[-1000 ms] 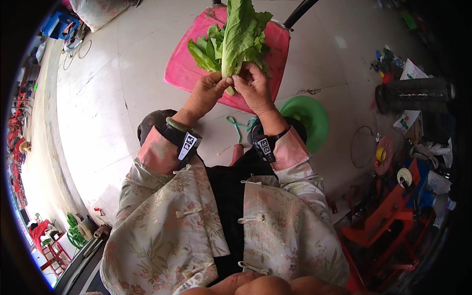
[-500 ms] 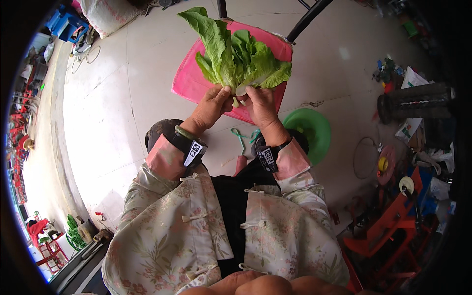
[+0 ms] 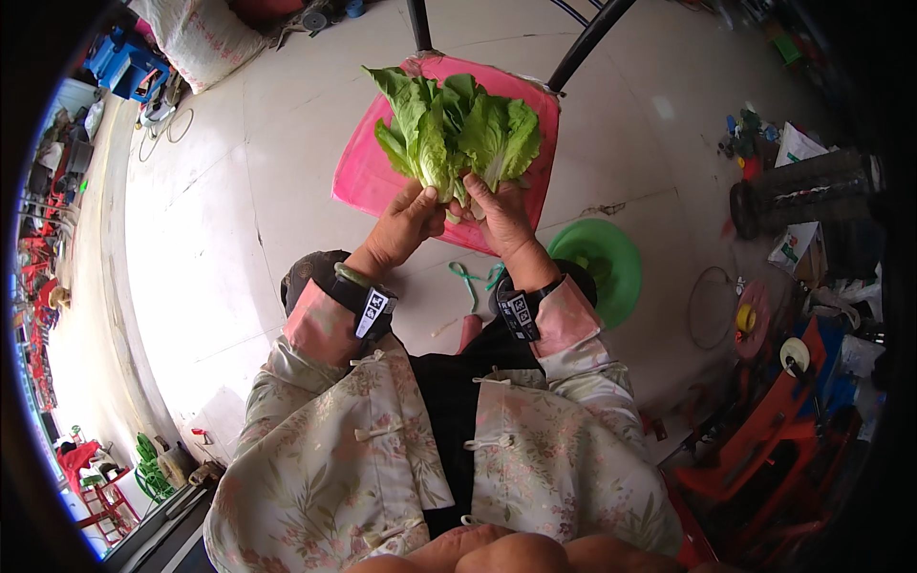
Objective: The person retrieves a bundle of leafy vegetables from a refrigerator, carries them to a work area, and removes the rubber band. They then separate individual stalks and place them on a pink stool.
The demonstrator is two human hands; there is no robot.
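A leafy green lettuce [image 3: 439, 124] is held over the pink chair seat [image 3: 368, 172], its leaves fanned away from me. My left hand [image 3: 399, 226] is closed on the pale base of its left part, thumb on top. My right hand [image 3: 499, 212] grips the stem ends of the right-hand leaves, thumb lying along them. Both hands nearly meet at the stems, and the fingers underneath are partly hidden. Each wrist wears a dark band with a patterned tag.
Beside my right knee is a green basin [image 3: 616, 272] with some greens in it. Teal cord [image 3: 466, 277] lies on the floor between my knees. A black cylinder [image 3: 807, 191], red metal frames [image 3: 764, 439] and clutter line the right. A white sack [image 3: 205, 43] stands far left.
The lettuce has come lower and nearer to me, its leaves drawn closer together. My right thumb has shifted to lie along the stems; both hands keep their hold.
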